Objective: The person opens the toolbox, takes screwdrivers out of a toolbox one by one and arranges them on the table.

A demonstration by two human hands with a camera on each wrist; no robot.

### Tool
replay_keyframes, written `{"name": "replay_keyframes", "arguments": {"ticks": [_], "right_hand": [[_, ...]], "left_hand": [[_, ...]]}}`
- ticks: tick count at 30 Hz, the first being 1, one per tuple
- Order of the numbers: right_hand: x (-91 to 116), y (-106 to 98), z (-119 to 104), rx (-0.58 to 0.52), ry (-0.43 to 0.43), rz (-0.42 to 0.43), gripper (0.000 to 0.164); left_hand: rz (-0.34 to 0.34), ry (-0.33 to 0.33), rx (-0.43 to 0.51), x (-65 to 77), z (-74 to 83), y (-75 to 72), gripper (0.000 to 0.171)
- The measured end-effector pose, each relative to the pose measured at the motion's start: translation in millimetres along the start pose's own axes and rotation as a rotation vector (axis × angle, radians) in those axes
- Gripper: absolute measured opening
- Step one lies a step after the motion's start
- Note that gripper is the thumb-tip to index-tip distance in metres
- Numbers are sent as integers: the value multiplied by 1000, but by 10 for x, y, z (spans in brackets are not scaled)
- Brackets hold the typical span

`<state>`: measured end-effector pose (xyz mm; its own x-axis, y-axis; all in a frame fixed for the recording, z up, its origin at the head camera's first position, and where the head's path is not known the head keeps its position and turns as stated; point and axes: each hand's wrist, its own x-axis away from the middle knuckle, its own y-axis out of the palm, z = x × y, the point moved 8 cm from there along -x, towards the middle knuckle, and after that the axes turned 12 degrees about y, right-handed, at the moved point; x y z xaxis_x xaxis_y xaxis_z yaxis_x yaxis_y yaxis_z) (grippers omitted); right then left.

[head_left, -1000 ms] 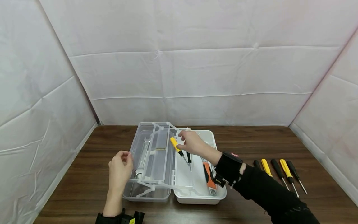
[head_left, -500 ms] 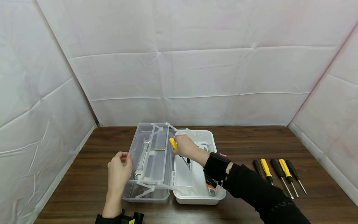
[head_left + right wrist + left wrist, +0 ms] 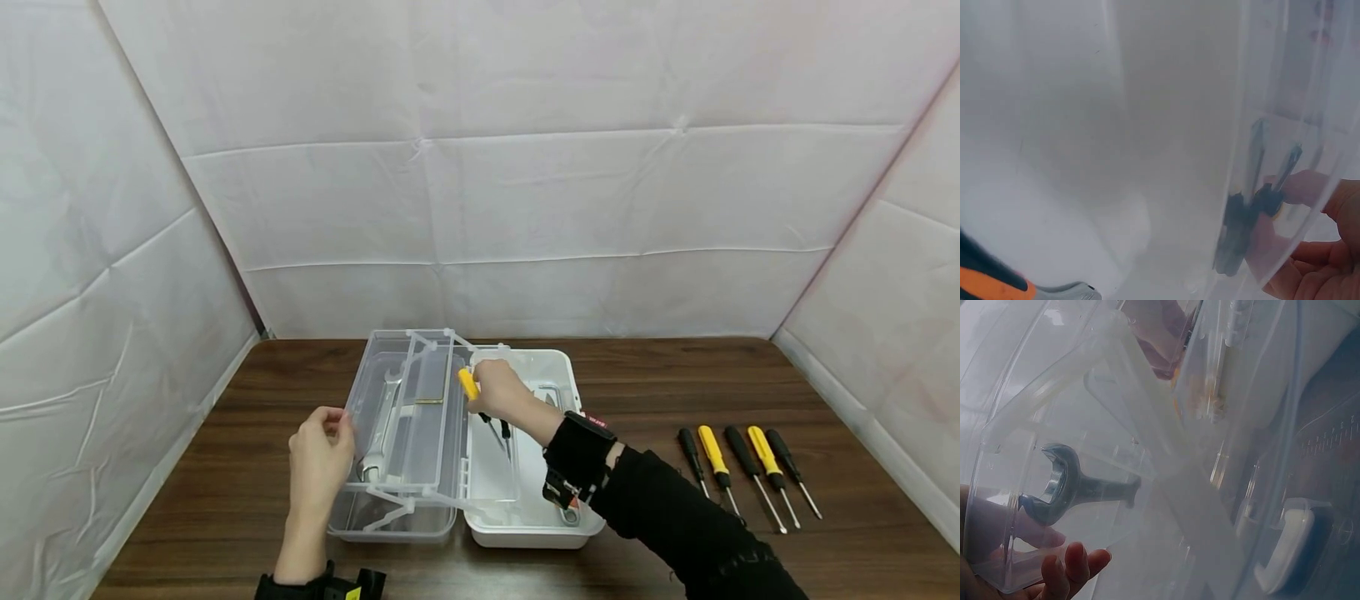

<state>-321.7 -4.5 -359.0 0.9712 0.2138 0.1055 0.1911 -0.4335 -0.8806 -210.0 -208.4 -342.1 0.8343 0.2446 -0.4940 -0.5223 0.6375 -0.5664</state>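
Note:
My left hand (image 3: 322, 450) pinches the left edge of a clear plastic tray (image 3: 429, 450) on hinged arms. In the left wrist view a wrench (image 3: 1069, 484) shows through the plastic, near the fingertips (image 3: 1076, 559). My right hand (image 3: 501, 390) grips a yellow-handled screwdriver (image 3: 468, 384) over the left side of the white toolbox base (image 3: 525, 537). Its shaft points down toward the base, beside a black-handled screwdriver (image 3: 506, 431). Seen through clear plastic in the right wrist view, the thumb and fingers close round the screwdriver handle, which is mostly hidden.
An orange-and-black-handled tool (image 3: 997, 284) lies in the white base, partly behind the right wrist. Hex keys (image 3: 553, 390) are at the base's back. Several black- and yellow-handled screwdrivers (image 3: 765, 450) lie in a row on the table's right. White sheeting (image 3: 465, 200) walls the table.
My right hand has come down to the left and now grips the yellow screwdriver's handle, which has shifted slightly. The left hand stays at the tray edge.

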Motion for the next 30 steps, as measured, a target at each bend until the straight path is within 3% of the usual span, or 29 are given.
{"name": "replay_keyframes", "arguments": {"ticks": [4, 12, 21, 30], "right_hand": [[57, -118, 82, -70, 6, 2, 39], [208, -407, 316, -177, 23, 45, 41], [411, -683, 681, -180, 52, 151, 43], [578, -781, 1173, -184, 108, 257, 41]], "left_hand": [[-3, -2, 2, -8, 9, 0, 16], [6, -1, -9, -14, 4, -29, 15], [-14, -19, -14, -8, -16, -40, 17], [-22, -21, -15, -9, -17, -39, 17]]}}
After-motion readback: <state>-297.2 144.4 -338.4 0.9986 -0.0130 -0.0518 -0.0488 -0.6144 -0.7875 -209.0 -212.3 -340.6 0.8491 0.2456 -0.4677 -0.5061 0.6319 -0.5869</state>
